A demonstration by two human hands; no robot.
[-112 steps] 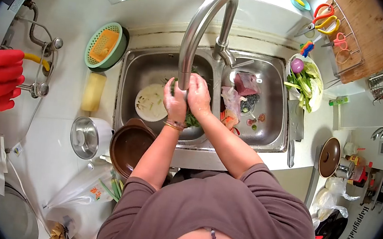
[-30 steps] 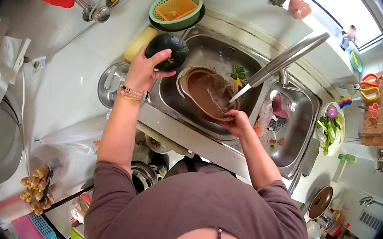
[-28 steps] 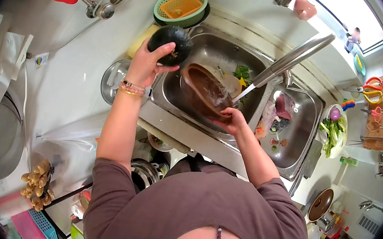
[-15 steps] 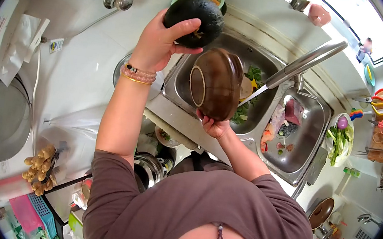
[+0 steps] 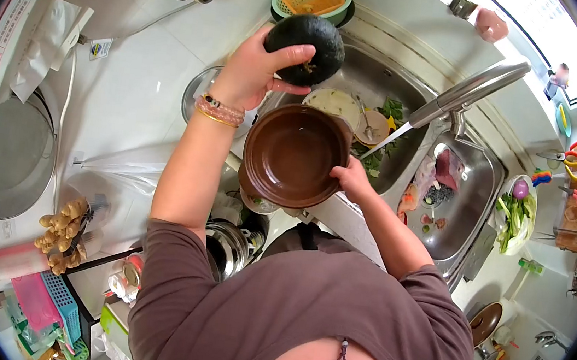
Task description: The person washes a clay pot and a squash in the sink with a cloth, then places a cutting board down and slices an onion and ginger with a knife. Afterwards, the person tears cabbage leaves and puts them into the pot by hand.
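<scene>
1. Your left hand (image 5: 249,76) holds the dark round object (image 5: 307,47) high, thumb and one finger spread, probably to secure its curve; the others are hidden
2. Your right hand (image 5: 355,180) pinches the brown pot's (image 5: 295,154) rim over the sink's (image 5: 369,67) front edge, apparently keeping its mouth upward

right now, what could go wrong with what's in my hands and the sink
The right hand alone grips the brown pot, partly past the sink's front edge, so it could slip and fall. The dark round object in the left hand could drop onto the pot or the pale plate. Leaves lie near the tap's running water and might block the drain.
</scene>
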